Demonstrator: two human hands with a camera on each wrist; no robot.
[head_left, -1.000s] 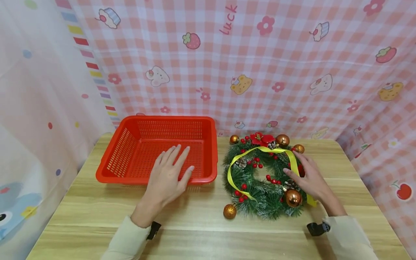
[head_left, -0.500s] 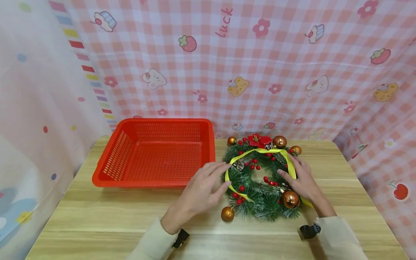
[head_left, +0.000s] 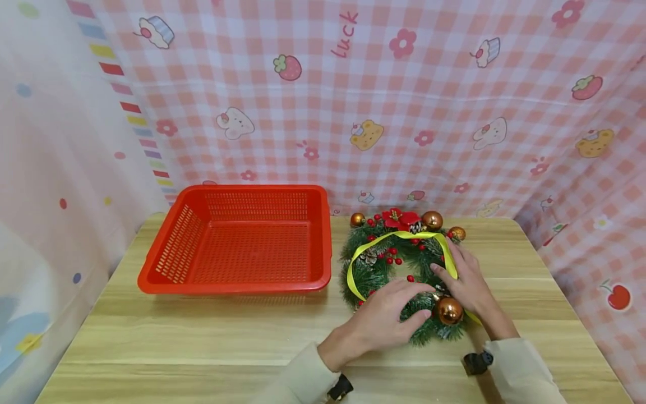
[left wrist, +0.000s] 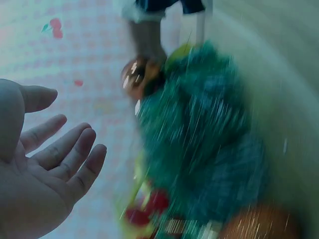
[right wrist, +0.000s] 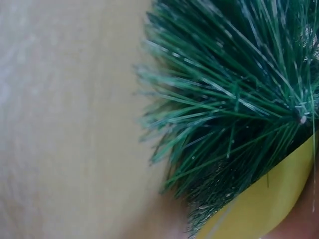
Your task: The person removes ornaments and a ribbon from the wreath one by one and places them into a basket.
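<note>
A green wreath (head_left: pixel 370 276) with red berries, pine cones and a red flower lies on the table. Along its top curves a yellow ribbon (head_left: pixel 449 260). My right hand (head_left: pixel 468 282) rests on the wreath's right side, fingers and thumb spread, the ribbon running between them and showing again below the palm. Over the lower left of the wreath hovers my left hand (head_left: pixel 386 317), fingers loosely bent with nothing between them, near a shiny copper bauble (head_left: pixel 449 310). In the left wrist view the left hand (left wrist: pixel 47 181) is apart from the blurred wreath (left wrist: pixel 199 129).
A red plastic basket (head_left: pixel 232 289) with slotted walls stands left of the wreath on the wooden table (head_left: pixel 202 348). Behind the table hangs a pink checked curtain (head_left: pixel 303 101). Smaller baubles (head_left: pixel 357 219) sit at the wreath's outer edge.
My left hand has moved right, from above the basket's front rim to over the lower part of the wreath. The right hand stays at the wreath's right side. The head view has shifted slightly.
</note>
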